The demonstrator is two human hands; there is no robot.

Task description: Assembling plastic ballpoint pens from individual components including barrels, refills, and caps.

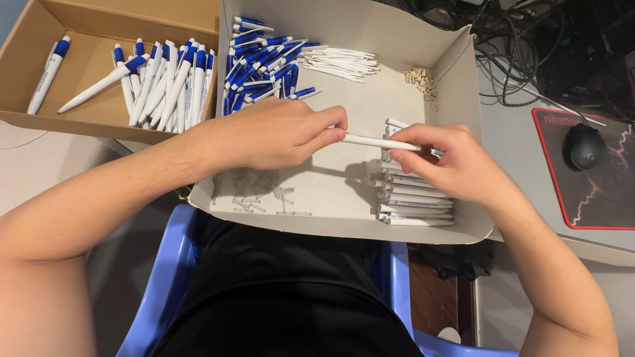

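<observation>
Holding one white pen barrel [380, 141] over the white tray [463, 59], left hand [271, 132] pinched on its left end, right hand [450, 162] clamped on the other; assembly step looks mid-way, next likely needs a part seated square.

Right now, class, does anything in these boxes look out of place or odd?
Mostly orderly. One finished pen lies alone at the left end of the brown box, apart from the main pile. Nothing looks spilled or broken.
</observation>
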